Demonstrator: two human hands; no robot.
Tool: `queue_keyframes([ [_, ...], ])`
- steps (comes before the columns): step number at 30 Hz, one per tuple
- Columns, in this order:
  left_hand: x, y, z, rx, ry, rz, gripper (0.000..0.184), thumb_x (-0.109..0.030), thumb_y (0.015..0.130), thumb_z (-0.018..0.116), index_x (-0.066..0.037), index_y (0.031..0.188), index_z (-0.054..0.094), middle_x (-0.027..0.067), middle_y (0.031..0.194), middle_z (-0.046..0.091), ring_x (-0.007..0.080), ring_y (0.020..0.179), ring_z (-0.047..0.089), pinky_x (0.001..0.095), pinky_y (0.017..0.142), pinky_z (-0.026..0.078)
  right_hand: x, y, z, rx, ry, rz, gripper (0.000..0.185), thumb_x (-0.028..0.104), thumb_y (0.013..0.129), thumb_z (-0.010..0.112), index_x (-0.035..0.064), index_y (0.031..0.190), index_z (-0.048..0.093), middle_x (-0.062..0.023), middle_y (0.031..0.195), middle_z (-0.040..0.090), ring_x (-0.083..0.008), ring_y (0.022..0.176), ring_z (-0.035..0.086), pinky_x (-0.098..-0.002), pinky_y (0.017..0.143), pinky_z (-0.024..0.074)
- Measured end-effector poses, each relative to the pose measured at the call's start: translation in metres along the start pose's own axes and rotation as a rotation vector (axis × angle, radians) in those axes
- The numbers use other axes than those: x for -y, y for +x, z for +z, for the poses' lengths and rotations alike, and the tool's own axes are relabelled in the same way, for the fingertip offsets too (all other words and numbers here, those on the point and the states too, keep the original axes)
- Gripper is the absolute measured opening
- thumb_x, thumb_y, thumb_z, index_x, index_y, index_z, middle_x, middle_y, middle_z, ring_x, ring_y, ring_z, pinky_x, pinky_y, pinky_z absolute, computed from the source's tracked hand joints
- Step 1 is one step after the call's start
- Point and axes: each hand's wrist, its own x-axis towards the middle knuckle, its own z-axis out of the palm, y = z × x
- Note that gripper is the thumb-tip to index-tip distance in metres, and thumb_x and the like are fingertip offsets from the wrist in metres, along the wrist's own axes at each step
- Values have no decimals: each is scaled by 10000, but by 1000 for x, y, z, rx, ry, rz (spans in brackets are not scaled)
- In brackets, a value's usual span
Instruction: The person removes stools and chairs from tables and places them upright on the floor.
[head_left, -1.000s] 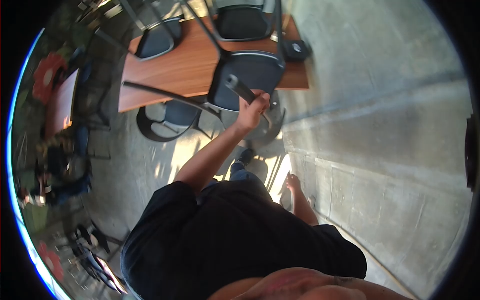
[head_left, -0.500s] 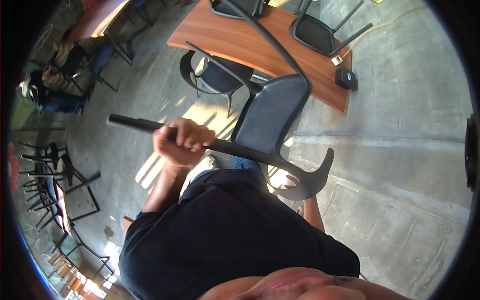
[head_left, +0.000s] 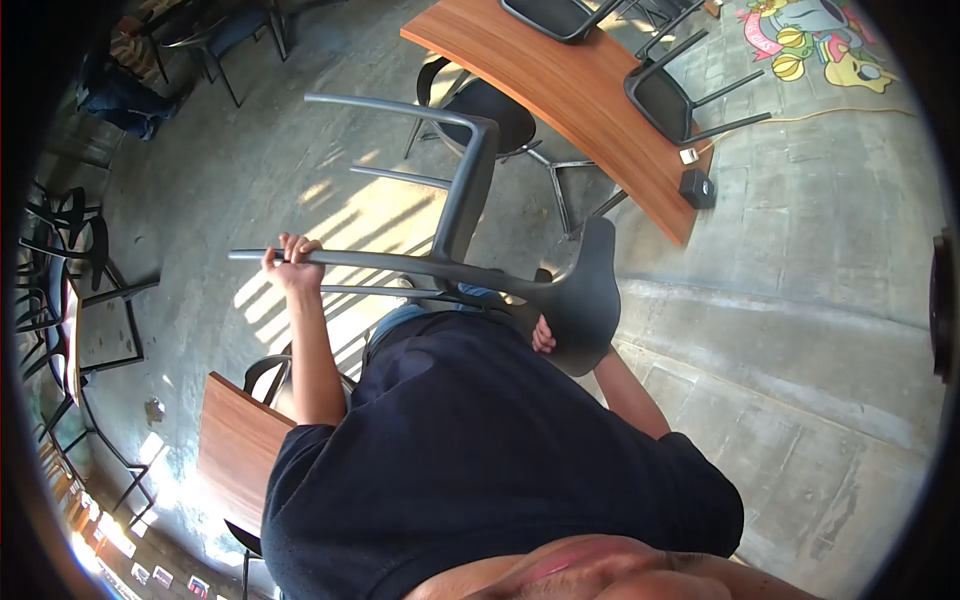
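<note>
The right hand [head_left: 543, 336] curls its fingers round the inner edge of the curved backrest [head_left: 592, 300] of a dark grey chair [head_left: 442, 266], its palm hidden behind. The left hand [head_left: 294, 266] is closed round one leg, nearer the tip than half a second ago. The chair hangs tipped on its side before the body, backrest at 3 o'clock, legs towards 9 and 10; its seat, facing up earlier, is now edge-on. A second wooden table [head_left: 240, 445] shows more at 8 o'clock. Farther, at 1, stands a wooden-topped table [head_left: 585, 115]; a wall mural [head_left: 815, 45] has entered at 2.
</note>
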Motion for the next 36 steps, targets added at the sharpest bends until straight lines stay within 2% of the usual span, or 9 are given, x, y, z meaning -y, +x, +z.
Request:
queue_keyframes([
  [4, -12, 47, -115, -376, 332, -1, 205, -290, 846, 422, -98, 774, 430, 32, 646, 460, 181, 620, 500, 363, 694, 444, -24, 28, -13, 58, 266, -11, 308, 294, 918, 428, 16, 830, 529, -51, 695, 517, -128, 644, 510, -229, 647, 423],
  [6, -5, 38, -137, -719, 687, -133, 358, -347, 847, 467, -93, 1098, 449, 76, 976, 571, 222, 901, 560, 429, 792, 427, -27, 47, 9, -200, 126, -22, 336, 334, 921, 413, 64, 724, 450, -9, 616, 410, -88, 550, 433, -225, 529, 373],
  [10, -49, -9, -252, -530, 1919, -573, 412, -360, 786, 531, -77, 1084, 557, 57, 819, 567, 179, 693, 541, 400, 511, 420, -77, 100, -40, -335, 27, 68, 381, 386, 923, 396, 65, 733, 474, -4, 617, 434, -92, 513, 431, -238, 458, 345],
  [11, -63, -20, -281, -571, 1809, -606, 363, -330, 794, 518, -137, 1102, 524, 59, 969, 584, 230, 801, 556, 467, 730, 405, -82, 103, -48, -408, -30, 106, 395, 402, 923, 392, 69, 731, 479, -9, 617, 450, -94, 499, 431, -247, 435, 337],
  [17, -84, -61, -283, -866, 1639, -689, 429, -346, 820, 499, -159, 1205, 463, 99, 1118, 586, 268, 896, 585, 465, 692, 386, -102, 99, -67, -847, -236, 254, 454, 404, 915, 361, 26, 759, 558, -118, 683, 582, -179, 545, 543, -310, 473, 407],
  [20, -70, -37, -251, -739, 1733, -731, 505, -410, 816, 508, -138, 1237, 444, 112, 1140, 571, 293, 958, 561, 483, 762, 386, -123, 88, -92, -699, -1385, 182, 371, 255, 868, 357, -27, 916, 593, -276, 927, 596, -415, 941, 571, -469, 806, 443],
  [24, -25, 14, -200, -573, 1790, -567, 473, -424, 829, 522, -115, 1186, 502, 38, 938, 611, 166, 757, 571, 378, 617, 414, -158, 92, -128, -904, -1323, 208, 279, 177, 862, 393, -12, 855, 598, -249, 838, 609, -388, 823, 604, -460, 752, 473],
  [27, 16, 42, -160, -375, 1761, -515, 365, -330, 870, 507, -107, 1159, 521, 25, 904, 611, 106, 708, 556, 285, 568, 407, -121, 87, -118, -1017, -1006, 376, 508, 383, 857, 378, -51, 964, 619, -290, 1015, 584, -408, 990, 558, -440, 886, 430],
  [36, 62, 38, -191, -367, 1935, -572, 323, -321, 861, 540, -80, 1075, 560, 50, 837, 626, 132, 641, 591, 246, 427, 401, -36, 112, -209, -1085, -954, 324, 514, 391, 859, 402, -63, 934, 631, -289, 981, 593, -419, 1000, 550, -455, 889, 422],
])
